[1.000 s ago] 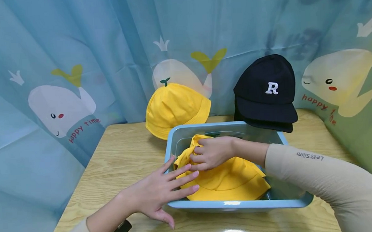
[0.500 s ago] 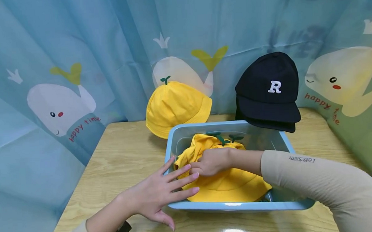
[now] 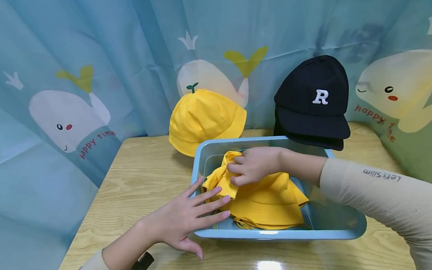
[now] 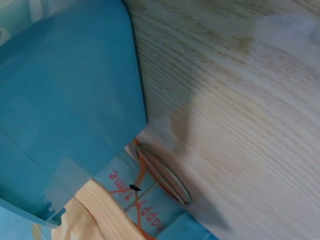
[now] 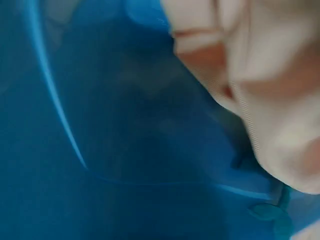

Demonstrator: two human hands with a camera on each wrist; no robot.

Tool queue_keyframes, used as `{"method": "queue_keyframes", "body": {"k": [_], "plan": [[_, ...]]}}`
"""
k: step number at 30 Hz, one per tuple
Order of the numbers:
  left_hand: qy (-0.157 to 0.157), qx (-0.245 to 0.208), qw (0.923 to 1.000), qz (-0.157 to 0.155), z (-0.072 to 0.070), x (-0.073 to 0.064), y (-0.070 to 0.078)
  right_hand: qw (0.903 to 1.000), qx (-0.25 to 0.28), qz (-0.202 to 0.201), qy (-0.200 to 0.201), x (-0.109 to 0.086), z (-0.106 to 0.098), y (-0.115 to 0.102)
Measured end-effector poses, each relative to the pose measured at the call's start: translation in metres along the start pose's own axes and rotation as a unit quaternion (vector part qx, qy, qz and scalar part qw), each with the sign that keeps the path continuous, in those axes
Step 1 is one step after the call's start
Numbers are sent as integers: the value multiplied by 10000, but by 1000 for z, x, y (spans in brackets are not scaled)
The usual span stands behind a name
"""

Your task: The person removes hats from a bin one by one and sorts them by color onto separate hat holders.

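Head view alone shows black cap (image 3: pixel 312 94), one o'clock, lettered "R"; right hand (image 3: pixel 257 164) pinches yellow hat (image 3: pixel 226 183) inside bin (image 3: pixel 294 235), ten o'clock; left hand (image 3: pixel 184 218), fingers spread wide, eight o'clock. Curtain (image 3: pixel 127 38): "happy time".

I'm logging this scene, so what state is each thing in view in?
Tub: upright, uncovered.
Yellow cloth: bunched, inside the tub.
Tub hat: brim down, partly hidden.
Left hand: fingers spread, at the tub's left edge.
Right hand: fingers curled, gripping yellow cloth.
Rear hat: crown up, tilted.
Black cap: crown up, brim facing the camera.
Curtain: hanging, creased.
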State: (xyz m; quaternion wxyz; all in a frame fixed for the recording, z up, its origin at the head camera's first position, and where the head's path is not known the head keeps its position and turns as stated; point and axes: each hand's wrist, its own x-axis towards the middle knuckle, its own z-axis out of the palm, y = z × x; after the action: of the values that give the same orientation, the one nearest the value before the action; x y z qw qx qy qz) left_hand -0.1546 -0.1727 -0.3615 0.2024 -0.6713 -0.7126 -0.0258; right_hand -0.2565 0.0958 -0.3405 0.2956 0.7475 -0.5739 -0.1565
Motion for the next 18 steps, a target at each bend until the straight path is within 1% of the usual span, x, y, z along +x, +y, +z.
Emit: {"method": "queue_keyframes", "body": {"k": [2, 4, 12, 18], "plan": [[38, 30, 10000, 11, 0, 0, 0, 9989, -168, 19, 434, -7, -5, 7], [63, 71, 10000, 26, 0, 0, 0, 9976, -269, 8, 641, -10, -12, 12], [172, 111, 9998, 13, 0, 0, 0, 9966, -493, -219, 625, -10, -51, 34], [59, 104, 9999, -118, -2, 1, 1, 9965, -375, -290, 691, -10, -77, 49]]}}
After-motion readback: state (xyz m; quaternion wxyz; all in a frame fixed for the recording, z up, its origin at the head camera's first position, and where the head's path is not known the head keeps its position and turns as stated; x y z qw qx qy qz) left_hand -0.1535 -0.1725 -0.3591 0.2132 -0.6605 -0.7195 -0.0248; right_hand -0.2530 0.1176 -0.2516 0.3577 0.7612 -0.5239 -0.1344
